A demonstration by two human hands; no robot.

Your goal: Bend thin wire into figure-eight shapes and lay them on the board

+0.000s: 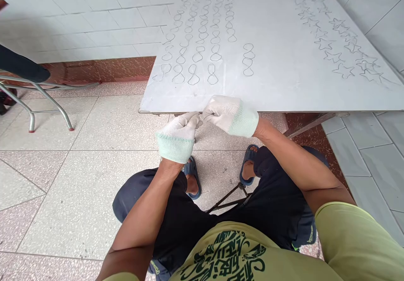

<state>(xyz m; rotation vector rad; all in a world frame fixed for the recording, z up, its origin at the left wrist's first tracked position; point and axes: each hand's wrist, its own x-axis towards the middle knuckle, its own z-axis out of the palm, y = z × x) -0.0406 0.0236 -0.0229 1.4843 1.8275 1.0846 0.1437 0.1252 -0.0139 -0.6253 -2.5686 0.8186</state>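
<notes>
Both my hands wear white knit gloves with mint cuffs and meet just at the front edge of the white tabletop. My left hand is closed in a pinch below that edge. Touching or nearly touching it, my right hand is also closed, its fingertips turned left. Whatever the fingers hold is too small or hidden to make out. Beyond them lie rows of thin wire figure-eight shapes. A longer looped wire piece sits apart, to their right. Several wire stars are spread along the table's right side.
At the left, another person's dark-clothed leg is by a metal-legged stool. Thin black stand legs are on the floor between my sandalled feet. Tiled walls border the table behind and to the right.
</notes>
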